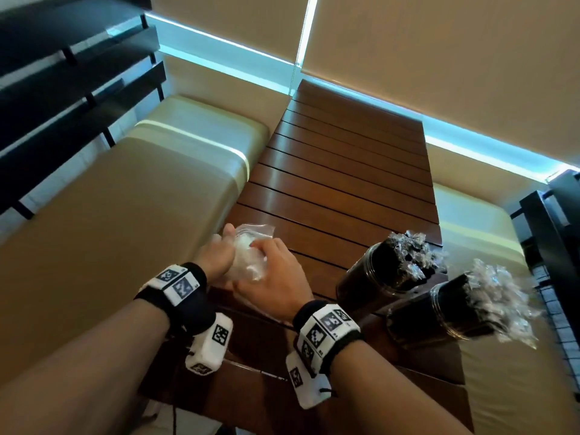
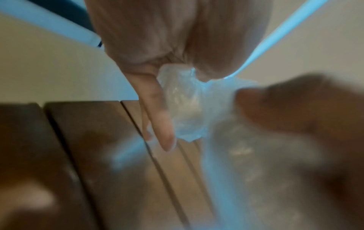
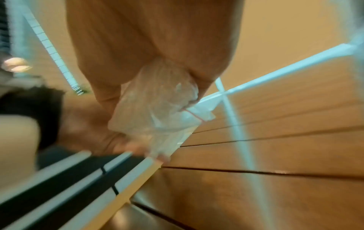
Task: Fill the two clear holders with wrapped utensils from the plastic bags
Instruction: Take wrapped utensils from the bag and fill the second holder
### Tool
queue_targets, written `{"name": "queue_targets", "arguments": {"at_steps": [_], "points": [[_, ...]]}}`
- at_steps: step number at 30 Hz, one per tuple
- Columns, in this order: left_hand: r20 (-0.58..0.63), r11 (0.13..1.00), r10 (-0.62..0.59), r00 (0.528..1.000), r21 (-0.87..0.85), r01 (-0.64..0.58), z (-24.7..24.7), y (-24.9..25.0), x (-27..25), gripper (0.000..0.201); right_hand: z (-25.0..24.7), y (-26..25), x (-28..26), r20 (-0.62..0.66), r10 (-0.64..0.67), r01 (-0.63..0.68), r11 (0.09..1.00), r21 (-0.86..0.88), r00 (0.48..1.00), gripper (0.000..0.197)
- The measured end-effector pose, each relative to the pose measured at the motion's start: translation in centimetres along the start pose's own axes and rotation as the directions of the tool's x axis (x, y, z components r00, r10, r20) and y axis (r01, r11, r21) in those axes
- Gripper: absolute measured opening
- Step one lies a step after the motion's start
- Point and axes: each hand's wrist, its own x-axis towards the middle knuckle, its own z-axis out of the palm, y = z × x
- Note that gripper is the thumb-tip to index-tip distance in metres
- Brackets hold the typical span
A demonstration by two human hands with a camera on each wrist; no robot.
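Note:
Both hands hold a crumpled clear plastic bag (image 1: 249,254) over the left edge of the slatted wooden table (image 1: 339,171). My left hand (image 1: 216,255) grips its left side; in the left wrist view the bag (image 2: 183,105) is bunched between thumb and fingers. My right hand (image 1: 273,271) grips the right side, the plastic bag (image 3: 157,112) squeezed in its palm. No utensils show inside it. Two clear holders (image 1: 370,274) (image 1: 445,309) stand at the table's right, each packed with dark wrapped utensils (image 1: 411,252) whose clear wrapper ends stick out.
Beige cushioned benches (image 1: 125,189) run along both sides of the table. Dark slatted backrests (image 1: 62,89) stand at far left and far right. Beige blinds with a lit strip close off the far end.

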Motion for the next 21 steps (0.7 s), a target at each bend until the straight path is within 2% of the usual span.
{"name": "queue_targets", "arguments": {"at_steps": [1, 2, 3, 5, 7, 9, 10, 11, 12, 13, 14, 15, 17, 19, 20, 21], "points": [[0.105, 0.973, -0.039, 0.994, -0.222, 0.062, -0.4, 1.1, -0.7, 0.092, 0.1, -0.8, -0.2, 0.002, -0.075, 0.074, 0.995, -0.07, 0.997, 0.06], [0.185, 0.934, -0.041, 0.982, -0.343, 0.103, -0.8, 2.1, -1.5, 0.093, 0.0, -1.3, -0.3, 0.007, -0.125, 0.125, 0.984, -0.124, 0.992, 0.058], [0.223, 0.918, -0.002, 0.975, -0.386, 0.09, -1.3, 3.0, -2.0, 0.094, -0.3, -1.6, -0.3, 0.014, -0.173, 0.173, 0.97, -0.171, 0.985, 0.057], [0.212, 0.93, 0.059, 0.976, -0.367, 0.024, -2.1, 4.1, -3.1, 0.087, -1.0, -2.1, 0.0, 0.06, -0.278, 0.284, 0.923, -0.259, 0.959, 0.058], [0.188, 0.928, 0.065, 0.98, -0.374, 0.01, -2.6, 4.4, -3.1, 0.081, -1.9, -3.1, 0.2, 0.12, -0.361, 0.381, 0.875, -0.3, 0.925, 0.057], [0.083, 0.928, 0.094, 0.992, -0.367, -0.057, -2.8, 4.5, -2.7, 0.065, -2.6, -4.0, 0.0, 0.128, -0.389, 0.409, 0.877, -0.252, 0.912, 0.05], [0.025, 0.927, 0.115, 0.993, -0.361, -0.098, -3.0, 4.7, -2.6, 0.06, -3.2, -4.3, -0.1, 0.089, -0.383, 0.393, 0.902, -0.18, 0.919, 0.043], [0.0, 0.92, 0.137, 0.991, -0.371, -0.128, -3.0, 4.9, -3.0, 0.056, -3.7, -4.4, -0.1, -0.004, -0.362, 0.36, 0.929, -0.08, 0.932, 0.035], [-0.01, 0.909, 0.173, 0.985, -0.384, -0.164, -2.9, 5.2, -3.2, 0.048, -4.5, -4.4, -0.1, -0.149, -0.31, 0.317, 0.948, 0.031, 0.939, 0.029], [-0.015, 0.894, 0.227, 0.974, -0.394, -0.214, -2.8, 5.5, -3.4, 0.038, -5.4, -4.5, 0.0, -0.296, -0.217, 0.271, 0.95, 0.153, 0.93, 0.026], [-0.015, 0.884, 0.275, 0.961, -0.39, -0.259, -2.6, 6.0, -3.9, 0.032, -6.4, -4.7, 0.2, -0.383, -0.101, 0.22, 0.934, 0.282, 0.918, 0.029], [-0.019, 0.872, 0.315, 0.949, -0.389, -0.297, -2.4, 6.5, -4.3, 0.032, -7.3, -5.0, 0.6, -0.398, -0.003, 0.178, 0.897, 0.405, 0.917, 0.035], [0.02, 0.846, 0.383, 0.924, -0.408, -0.342, -1.7, 8.3, -5.8, 0.044, -8.5, -5.5, 1.5, -0.323, 0.081, 0.118, 0.826, 0.551, 0.943, 0.045], [0.095, 0.794, 0.453, 0.886, -0.495, -0.353, -1.0, 10.3, -7.2, 0.047, -9.2, -5.9, 1.9, -0.288, 0.118, 0.067, 0.826, 0.56, 0.95, 0.045], [0.135, 0.772, 0.457, 0.879, -0.551, -0.317, -0.8, 11.3, -7.9, 0.047, -9.5, -6.1, 1.9, -0.291, 0.138, 0.044, 0.84, 0.541, 0.947, 0.044], [0.168, 0.763, 0.442, 0.881, -0.586, -0.272, -0.7, 12.0, -8.5, 0.055, -9.7, -6.1, 1.9, -0.297, 0.149, 0.027, 0.856, 0.515, 0.943, 0.044]]}}
